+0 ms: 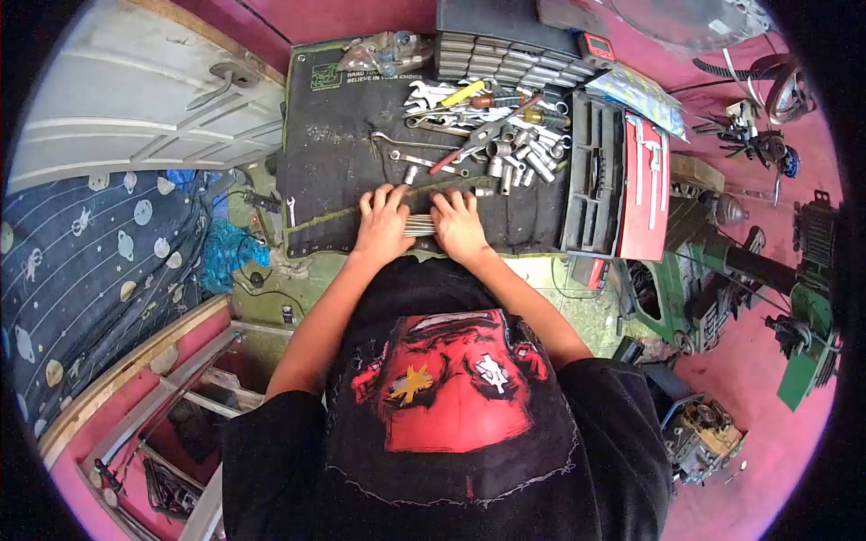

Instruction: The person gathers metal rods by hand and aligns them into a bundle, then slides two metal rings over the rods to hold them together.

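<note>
Because the metal rods lie bunched between the left hand and right hand, each curled around one end, near the front edge of the mat, uneven finger pressure could splay them, roll one off or knock the nearby socket.

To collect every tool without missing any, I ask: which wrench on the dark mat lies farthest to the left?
The small silver wrench near the left edge of the mat. It lies alone, well apart from the tool pile.

Bright, mostly sharp view, with 1 fisheye circle bending edges into black corners.
</note>
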A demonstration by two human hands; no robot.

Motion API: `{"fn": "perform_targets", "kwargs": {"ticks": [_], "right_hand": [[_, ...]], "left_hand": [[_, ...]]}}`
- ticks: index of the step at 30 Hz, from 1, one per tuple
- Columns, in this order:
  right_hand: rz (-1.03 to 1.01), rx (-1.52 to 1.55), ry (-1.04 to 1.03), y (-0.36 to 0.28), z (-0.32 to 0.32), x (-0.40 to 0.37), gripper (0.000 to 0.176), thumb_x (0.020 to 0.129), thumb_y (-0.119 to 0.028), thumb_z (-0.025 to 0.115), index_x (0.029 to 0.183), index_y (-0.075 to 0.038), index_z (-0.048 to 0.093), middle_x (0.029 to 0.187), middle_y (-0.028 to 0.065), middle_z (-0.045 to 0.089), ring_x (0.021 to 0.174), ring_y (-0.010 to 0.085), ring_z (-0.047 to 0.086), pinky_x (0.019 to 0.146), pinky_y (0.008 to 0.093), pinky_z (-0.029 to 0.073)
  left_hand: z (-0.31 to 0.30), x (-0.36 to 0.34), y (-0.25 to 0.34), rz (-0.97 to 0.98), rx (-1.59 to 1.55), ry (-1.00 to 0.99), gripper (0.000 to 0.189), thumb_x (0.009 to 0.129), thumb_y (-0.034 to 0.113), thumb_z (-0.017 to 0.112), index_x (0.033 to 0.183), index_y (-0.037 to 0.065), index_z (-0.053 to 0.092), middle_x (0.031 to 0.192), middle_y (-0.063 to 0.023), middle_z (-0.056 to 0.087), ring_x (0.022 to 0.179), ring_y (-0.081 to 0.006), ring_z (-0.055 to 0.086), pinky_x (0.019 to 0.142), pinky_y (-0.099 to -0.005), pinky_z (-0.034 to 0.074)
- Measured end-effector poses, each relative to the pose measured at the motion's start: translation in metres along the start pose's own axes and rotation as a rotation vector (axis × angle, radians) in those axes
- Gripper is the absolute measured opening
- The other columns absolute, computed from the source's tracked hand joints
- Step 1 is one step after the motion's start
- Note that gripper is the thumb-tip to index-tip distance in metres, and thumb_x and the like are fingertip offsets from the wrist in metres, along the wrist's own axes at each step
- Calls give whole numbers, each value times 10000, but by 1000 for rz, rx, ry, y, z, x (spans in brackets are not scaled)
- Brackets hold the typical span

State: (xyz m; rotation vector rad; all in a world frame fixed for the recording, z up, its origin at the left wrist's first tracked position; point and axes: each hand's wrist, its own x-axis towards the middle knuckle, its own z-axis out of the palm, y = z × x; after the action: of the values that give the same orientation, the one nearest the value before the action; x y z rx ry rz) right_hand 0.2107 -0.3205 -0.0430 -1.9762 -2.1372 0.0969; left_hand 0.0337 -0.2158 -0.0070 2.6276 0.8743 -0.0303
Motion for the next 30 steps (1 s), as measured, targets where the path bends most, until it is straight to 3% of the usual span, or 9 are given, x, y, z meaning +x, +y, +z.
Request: {"fn": "perform_targets", "kwargs": {"ticks": [1,2,5,11,18,30], "right_hand": [[22,3,2,-2,-4,0,200,909,-191,620,996,-50,732,1287,89,617,1279,326,518,1082,548,394],[53,11,-36,-3,-3,-1,329,741,-168,764,1043,-49,710,1356,87,596,1297,348,506,1089,551,387],[90,28,-48,-7,5,-3,373,703,-157,776,1055,-62,698,1332,87,590,1280,346,505,1089,556,374],[236,51,-65,-14,3,5,393,678,-136,786,1058,-105,688,1295,106,576,1271,381,496,1075,562,375],[365,19,-101,-17,-13,4,524,664,-205,851,1142,-103,661,1312,188,543,1273,417,484,1069,572,378],[485,-45,-175,-10,-29,5,596,675,-375,905,1119,-64,658,1225,161,609,1198,382,528,1024,545,395]], "left_hand": [[0,-2,-7,-13,-12,17,481,622,230,910,1027,26,751,1526,-122,514,1453,-354,397,1181,-589,279],[1,-5,-12,-28,-25,32,479,618,223,910,1026,29,751,1528,-126,512,1455,-356,395,1182,-591,278],[0,-7,-22,26,21,1,471,667,233,897,1049,-1,754,1530,-130,510,1450,-344,394,1173,-574,290],[3,-5,-32,130,43,41,455,682,235,884,1052,3,757,1495,-114,535,1430,-334,414,1169,-567,301],[5,-3,-29,87,67,-3,543,672,283,920,1104,15,730,1539,-130,499,1436,-351,408,1167,-574,307],[11,-12,-21,-14,50,-20,609,671,292,942,1171,54,688,1588,-138,433,1459,-377,381,1182,-594,296]]}}
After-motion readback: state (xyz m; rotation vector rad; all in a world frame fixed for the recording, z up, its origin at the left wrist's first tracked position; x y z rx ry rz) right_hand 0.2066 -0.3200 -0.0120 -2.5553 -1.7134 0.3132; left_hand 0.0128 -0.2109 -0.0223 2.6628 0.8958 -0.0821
